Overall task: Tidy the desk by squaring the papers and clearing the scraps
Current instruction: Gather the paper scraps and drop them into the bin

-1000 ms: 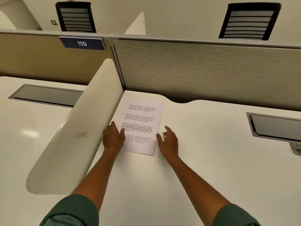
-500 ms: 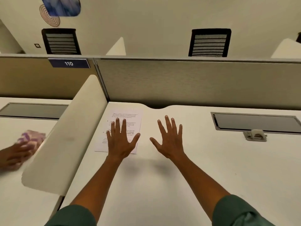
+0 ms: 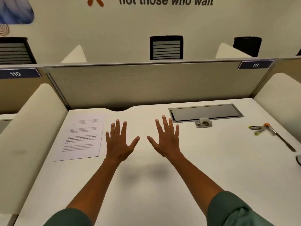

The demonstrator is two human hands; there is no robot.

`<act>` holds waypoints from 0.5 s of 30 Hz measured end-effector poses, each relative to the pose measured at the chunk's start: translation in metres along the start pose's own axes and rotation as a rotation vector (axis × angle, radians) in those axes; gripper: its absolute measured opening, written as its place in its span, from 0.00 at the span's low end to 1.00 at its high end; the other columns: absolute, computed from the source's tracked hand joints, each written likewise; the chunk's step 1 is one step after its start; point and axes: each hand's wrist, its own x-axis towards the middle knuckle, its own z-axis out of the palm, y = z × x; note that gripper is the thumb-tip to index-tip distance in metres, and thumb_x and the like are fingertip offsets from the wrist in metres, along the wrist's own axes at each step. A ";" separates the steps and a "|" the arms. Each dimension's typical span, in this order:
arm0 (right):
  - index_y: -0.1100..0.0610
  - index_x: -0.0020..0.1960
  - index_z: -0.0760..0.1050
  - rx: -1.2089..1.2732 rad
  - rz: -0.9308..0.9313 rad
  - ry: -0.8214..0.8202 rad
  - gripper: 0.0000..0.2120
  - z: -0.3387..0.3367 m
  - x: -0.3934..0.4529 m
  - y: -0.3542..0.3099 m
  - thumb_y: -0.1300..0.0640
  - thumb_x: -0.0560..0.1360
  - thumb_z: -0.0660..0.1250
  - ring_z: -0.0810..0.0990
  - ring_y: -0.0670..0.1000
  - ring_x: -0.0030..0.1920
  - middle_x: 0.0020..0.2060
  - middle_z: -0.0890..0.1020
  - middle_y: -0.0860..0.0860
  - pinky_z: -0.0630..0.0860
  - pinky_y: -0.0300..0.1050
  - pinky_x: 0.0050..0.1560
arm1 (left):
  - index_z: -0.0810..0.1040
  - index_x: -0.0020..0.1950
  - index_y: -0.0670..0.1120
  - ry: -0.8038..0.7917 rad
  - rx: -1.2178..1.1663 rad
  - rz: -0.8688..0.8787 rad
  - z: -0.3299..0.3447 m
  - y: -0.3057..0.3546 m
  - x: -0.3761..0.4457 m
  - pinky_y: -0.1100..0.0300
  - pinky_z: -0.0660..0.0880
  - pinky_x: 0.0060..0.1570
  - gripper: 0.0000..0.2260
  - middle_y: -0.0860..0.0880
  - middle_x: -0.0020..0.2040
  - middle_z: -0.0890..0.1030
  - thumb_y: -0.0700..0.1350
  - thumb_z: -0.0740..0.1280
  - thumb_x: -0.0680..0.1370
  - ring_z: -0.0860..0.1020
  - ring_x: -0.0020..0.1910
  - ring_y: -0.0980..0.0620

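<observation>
A printed white paper sheet (image 3: 81, 137) lies flat at the left of the white desk (image 3: 211, 168), close to the left divider. My left hand (image 3: 119, 142) hovers just right of the sheet, palm down, fingers spread, holding nothing and clear of the paper. My right hand (image 3: 166, 139) is held the same way over bare desk near the middle, also with nothing in it. Whether the sheet is a single page or a stack cannot be told.
A rounded cream divider (image 3: 29, 144) borders the desk on the left, another (image 3: 280, 101) on the right. A grey partition (image 3: 146, 84) closes the back. A metal cable hatch (image 3: 205, 112) sits back right. Pens and small green-tipped items (image 3: 263, 128) lie far right.
My left hand lifted off the paper and moved right of it; both hands opened flat with fingers spread. The view tilted up and swung right, showing the desk's right side.
</observation>
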 end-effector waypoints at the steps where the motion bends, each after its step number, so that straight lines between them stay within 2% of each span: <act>1: 0.46 0.79 0.42 -0.005 0.015 -0.007 0.40 -0.002 -0.004 0.013 0.27 0.74 0.43 0.42 0.58 0.78 0.79 0.42 0.52 0.43 0.66 0.74 | 0.43 0.80 0.54 -0.010 0.000 0.012 0.004 0.012 -0.001 0.38 0.45 0.76 0.44 0.48 0.81 0.39 0.76 0.42 0.70 0.39 0.80 0.46; 9: 0.48 0.79 0.44 -0.021 0.098 -0.048 0.41 -0.013 -0.029 0.114 0.27 0.74 0.45 0.44 0.59 0.78 0.79 0.46 0.53 0.43 0.66 0.74 | 0.45 0.81 0.52 -0.059 -0.022 0.061 0.037 0.099 -0.006 0.38 0.47 0.76 0.44 0.47 0.81 0.42 0.75 0.43 0.70 0.41 0.80 0.45; 15: 0.47 0.79 0.42 -0.022 0.127 -0.082 0.41 -0.017 -0.034 0.178 0.27 0.73 0.46 0.43 0.59 0.78 0.79 0.44 0.53 0.41 0.65 0.74 | 0.44 0.80 0.53 -0.091 -0.005 0.055 0.067 0.151 -0.007 0.39 0.46 0.77 0.46 0.47 0.81 0.41 0.77 0.38 0.68 0.40 0.80 0.45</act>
